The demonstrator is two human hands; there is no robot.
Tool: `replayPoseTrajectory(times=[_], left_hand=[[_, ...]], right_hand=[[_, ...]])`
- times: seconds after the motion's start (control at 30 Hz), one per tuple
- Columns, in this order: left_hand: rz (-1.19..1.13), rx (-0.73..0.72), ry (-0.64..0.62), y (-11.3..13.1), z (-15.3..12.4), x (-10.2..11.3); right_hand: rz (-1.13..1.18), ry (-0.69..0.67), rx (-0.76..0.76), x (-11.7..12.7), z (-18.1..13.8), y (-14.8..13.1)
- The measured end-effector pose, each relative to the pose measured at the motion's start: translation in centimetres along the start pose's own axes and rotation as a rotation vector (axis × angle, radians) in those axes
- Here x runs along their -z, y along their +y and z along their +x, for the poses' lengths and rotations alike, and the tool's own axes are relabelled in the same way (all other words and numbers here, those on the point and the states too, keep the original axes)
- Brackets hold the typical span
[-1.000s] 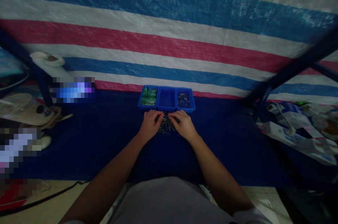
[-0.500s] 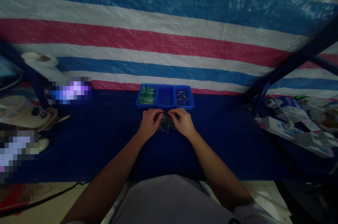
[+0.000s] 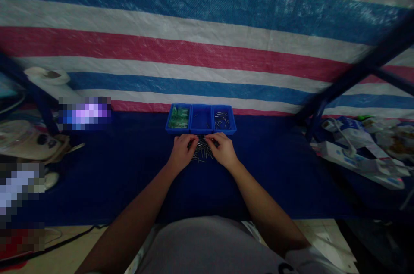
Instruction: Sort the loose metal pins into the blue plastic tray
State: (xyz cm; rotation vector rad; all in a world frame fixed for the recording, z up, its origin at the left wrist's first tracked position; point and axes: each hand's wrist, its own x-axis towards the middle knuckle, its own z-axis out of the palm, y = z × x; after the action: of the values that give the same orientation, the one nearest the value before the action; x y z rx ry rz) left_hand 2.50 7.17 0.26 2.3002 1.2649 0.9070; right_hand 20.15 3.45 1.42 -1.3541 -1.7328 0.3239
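From here, the left hand (image 3: 183,151) and right hand (image 3: 224,150) curl over the pins (image 3: 202,151); whether either grips one, I can't tell; just beyond sits the tray (image 3: 201,122).

A grey top (image 3: 207,244) with short sleeves (image 3: 310,259) and a dark curved marking (image 3: 285,269) is worn, and both hands (image 3: 183,150) are bare.
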Motion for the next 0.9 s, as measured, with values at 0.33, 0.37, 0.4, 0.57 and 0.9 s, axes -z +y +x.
replayPoseTrajectory(times=[0.33, 0.37, 0.4, 0.57, 0.9], left_hand=[[0.004, -0.025, 0.004, -0.12, -0.01, -0.01], [0.007, -0.025, 0.0, -0.12, 0.0, 0.0], [0.01, -0.024, -0.005, -0.12, 0.02, 0.01], [0.009, -0.022, -0.012, -0.12, 0.02, -0.02], [-0.05, -0.01, 0.026, -0.17, -0.2, -0.12]], right_hand=[[0.004, -0.015, 0.0, -0.22, -0.12, 0.11], [0.002, -0.021, -0.001, -0.24, -0.12, 0.13], [0.001, -0.025, -0.001, -0.25, -0.12, 0.14], [0.011, -0.023, -0.004, -0.18, -0.12, 0.03], [0.044, -0.02, -0.051, -0.51, -0.2, -0.01]])
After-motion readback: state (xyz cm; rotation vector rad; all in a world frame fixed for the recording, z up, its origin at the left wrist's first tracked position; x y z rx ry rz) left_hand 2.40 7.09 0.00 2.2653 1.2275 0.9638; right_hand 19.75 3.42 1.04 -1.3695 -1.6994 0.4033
